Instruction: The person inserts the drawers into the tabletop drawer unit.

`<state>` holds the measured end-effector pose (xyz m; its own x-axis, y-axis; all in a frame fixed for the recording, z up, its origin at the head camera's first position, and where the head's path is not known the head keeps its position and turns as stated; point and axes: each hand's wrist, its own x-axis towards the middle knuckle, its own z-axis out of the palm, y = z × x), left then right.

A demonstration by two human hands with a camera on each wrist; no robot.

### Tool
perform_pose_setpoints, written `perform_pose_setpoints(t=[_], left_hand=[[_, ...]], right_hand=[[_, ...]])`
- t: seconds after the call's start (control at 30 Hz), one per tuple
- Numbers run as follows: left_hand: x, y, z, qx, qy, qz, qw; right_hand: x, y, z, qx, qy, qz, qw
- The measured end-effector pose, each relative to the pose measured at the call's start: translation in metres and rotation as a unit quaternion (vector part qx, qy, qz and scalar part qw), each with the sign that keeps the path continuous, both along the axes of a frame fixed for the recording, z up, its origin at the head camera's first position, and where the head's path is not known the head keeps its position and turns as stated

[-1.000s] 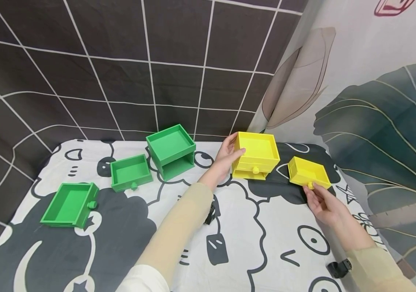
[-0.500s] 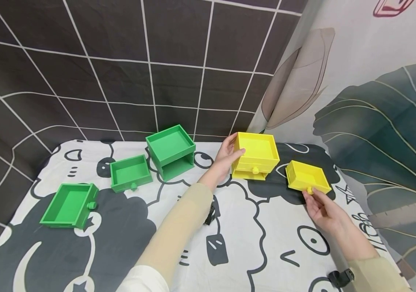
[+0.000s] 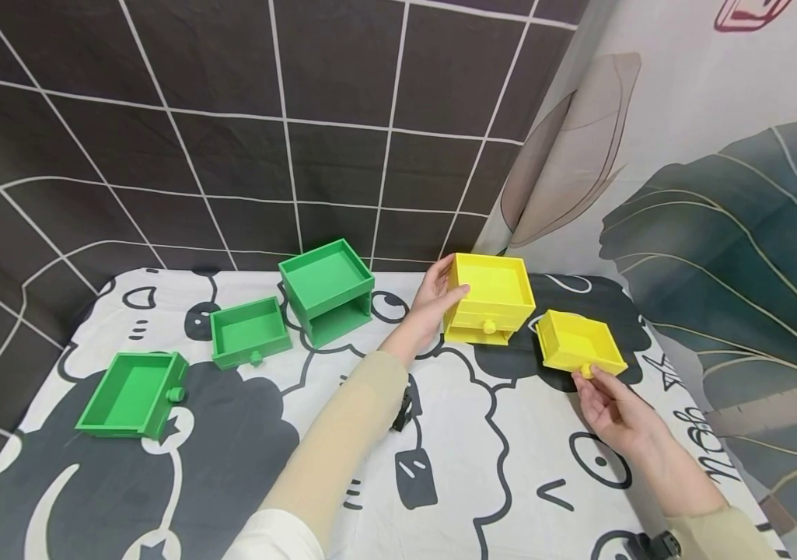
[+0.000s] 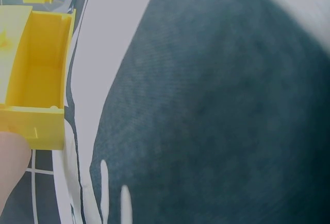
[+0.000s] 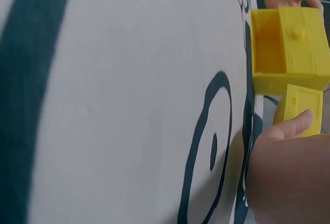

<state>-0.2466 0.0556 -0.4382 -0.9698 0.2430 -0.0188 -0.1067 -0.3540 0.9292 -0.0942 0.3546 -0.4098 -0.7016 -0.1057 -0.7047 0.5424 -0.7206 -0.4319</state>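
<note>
Yellow cabinet, lower bay open. Left hand, its nine o'clock: grips the side, far fingers unclear. Loose drawer, its four o'clock: knob pinched by right hand. Step, apparently: fitting drawer; next calls for squaring it to the bay.

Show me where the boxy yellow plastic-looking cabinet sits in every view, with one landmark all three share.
Head: the boxy yellow plastic-looking cabinet, right of centre.
Left wrist: the cabinet, at the left edge, partly cut off.
Right wrist: the cabinet, at upper right.
Shared landmark: the bare left hand, gripping it in the head view, at its lower edge in the left wrist, at its top edge in the right wrist.
</note>
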Motion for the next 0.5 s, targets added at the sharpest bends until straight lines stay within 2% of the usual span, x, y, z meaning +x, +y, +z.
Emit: perform_pose_setpoints(t=[0.33, 0.5], left_hand=[[0.000, -0.001, 0.000, -0.001, 0.000, -0.003, 1.0000], [0.001, -0.001, 0.001, -0.003, 0.001, -0.004, 1.0000]], right_hand=[[0.007, -0.010, 0.001, 0.017, -0.028, 0.001, 0.999], [0.010, -0.013, -0.001, 0.019, -0.020, 0.000, 1.000]])
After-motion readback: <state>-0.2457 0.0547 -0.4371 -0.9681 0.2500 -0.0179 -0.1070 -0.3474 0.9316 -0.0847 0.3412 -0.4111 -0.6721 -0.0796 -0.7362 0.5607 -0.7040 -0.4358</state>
